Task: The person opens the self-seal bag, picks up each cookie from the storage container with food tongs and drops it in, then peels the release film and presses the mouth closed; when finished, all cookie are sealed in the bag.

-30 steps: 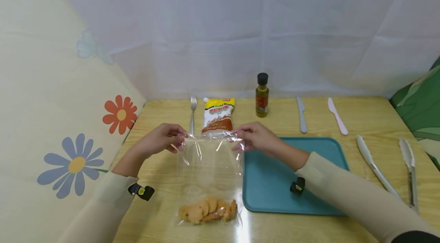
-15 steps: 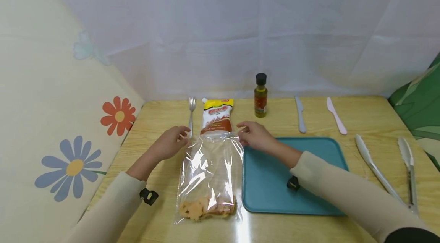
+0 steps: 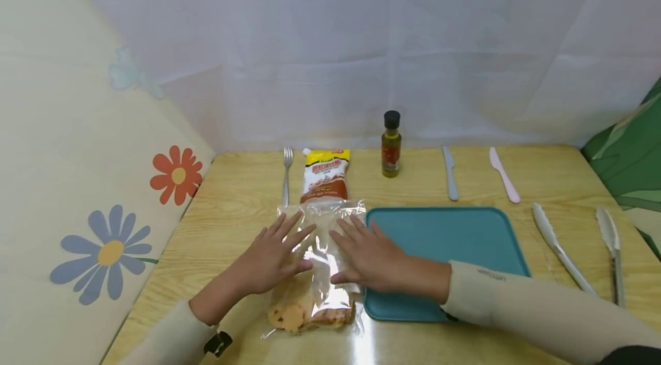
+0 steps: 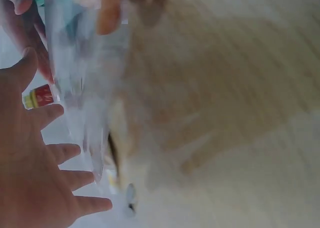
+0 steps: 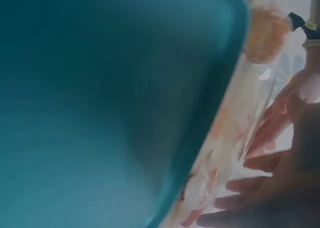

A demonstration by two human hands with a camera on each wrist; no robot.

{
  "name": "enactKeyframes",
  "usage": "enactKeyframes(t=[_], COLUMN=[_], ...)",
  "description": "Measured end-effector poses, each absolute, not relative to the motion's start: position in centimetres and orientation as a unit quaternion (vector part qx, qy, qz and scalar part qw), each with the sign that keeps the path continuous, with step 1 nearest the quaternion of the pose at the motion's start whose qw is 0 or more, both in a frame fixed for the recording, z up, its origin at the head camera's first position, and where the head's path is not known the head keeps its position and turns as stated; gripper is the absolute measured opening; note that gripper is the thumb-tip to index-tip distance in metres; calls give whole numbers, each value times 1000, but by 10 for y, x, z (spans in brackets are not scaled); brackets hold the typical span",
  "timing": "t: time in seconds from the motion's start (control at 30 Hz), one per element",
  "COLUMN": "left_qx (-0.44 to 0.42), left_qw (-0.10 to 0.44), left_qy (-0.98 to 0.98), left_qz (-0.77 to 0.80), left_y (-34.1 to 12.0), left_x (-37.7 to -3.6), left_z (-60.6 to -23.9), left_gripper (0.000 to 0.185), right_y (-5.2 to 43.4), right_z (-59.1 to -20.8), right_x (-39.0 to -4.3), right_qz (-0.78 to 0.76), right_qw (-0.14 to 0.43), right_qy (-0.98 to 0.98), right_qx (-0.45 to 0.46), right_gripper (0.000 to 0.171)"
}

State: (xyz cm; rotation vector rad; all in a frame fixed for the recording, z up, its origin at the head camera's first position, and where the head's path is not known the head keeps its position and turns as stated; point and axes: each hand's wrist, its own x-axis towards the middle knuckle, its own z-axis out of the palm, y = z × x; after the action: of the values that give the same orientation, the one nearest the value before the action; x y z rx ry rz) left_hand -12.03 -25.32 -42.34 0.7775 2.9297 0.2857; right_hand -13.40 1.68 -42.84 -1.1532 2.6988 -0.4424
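Observation:
A clear plastic bag [image 3: 321, 273] lies on the wooden table, with flat tan biscuit-like pieces [image 3: 292, 317] gathered at its near end. My left hand [image 3: 273, 257] spreads its fingers over the left half of the bag, palm down. Over the right half, my right hand [image 3: 370, 259] is splayed the same way, its forearm crossing the teal tray [image 3: 439, 227]. Straight fingers of the left hand [image 4: 37, 163] show beside the bag's film [image 4: 75, 63] in the left wrist view. In the right wrist view the right hand [image 5: 277, 188] has its fingers extended next to the bag, palm over it.
Behind the bag lie a sauce pouch [image 3: 325, 175] and a fork [image 3: 286, 175]. A dark-capped bottle [image 3: 391, 150] stands at the back. Grey [image 3: 450, 173] and pink knives [image 3: 504, 174] lie beyond the tray. At the right are metal tongs [image 3: 563, 250], their arms spread wide.
Both hands let go of the bag's far edge and came nearer the body, fingers now spread over its film. The bag went from raised at its far end to lying flat.

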Motion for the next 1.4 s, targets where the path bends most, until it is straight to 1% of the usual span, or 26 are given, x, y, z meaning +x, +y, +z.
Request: enactKeyframes(t=[0.13, 0.27, 0.57, 0.87, 1.4], left_qx=[243, 237, 230, 235, 239], left_qw=[95, 123, 131, 134, 131], left_qy=[961, 960, 962, 961, 961], left_qz=[90, 84, 69, 59, 39], left_y=[-256, -259, -262, -264, -262], left_x=[-122, -126, -132, -136, -137], left_z=[-436, -444, -449, -458, -459], left_gripper=[71, 71, 71, 73, 75], right_y=[14, 12, 7, 6, 3], right_z=[-437, -443, -452, -449, -448], right_x=[-138, -144, -151, -152, -153], right_qz=[-127, -110, -80, -64, -40], right_qw=[121, 139, 155, 183, 182], right_qy=[908, 910, 915, 913, 912], right_qx=[-380, -374, -365, -360, -367], right_gripper=[84, 83, 84, 80, 81])
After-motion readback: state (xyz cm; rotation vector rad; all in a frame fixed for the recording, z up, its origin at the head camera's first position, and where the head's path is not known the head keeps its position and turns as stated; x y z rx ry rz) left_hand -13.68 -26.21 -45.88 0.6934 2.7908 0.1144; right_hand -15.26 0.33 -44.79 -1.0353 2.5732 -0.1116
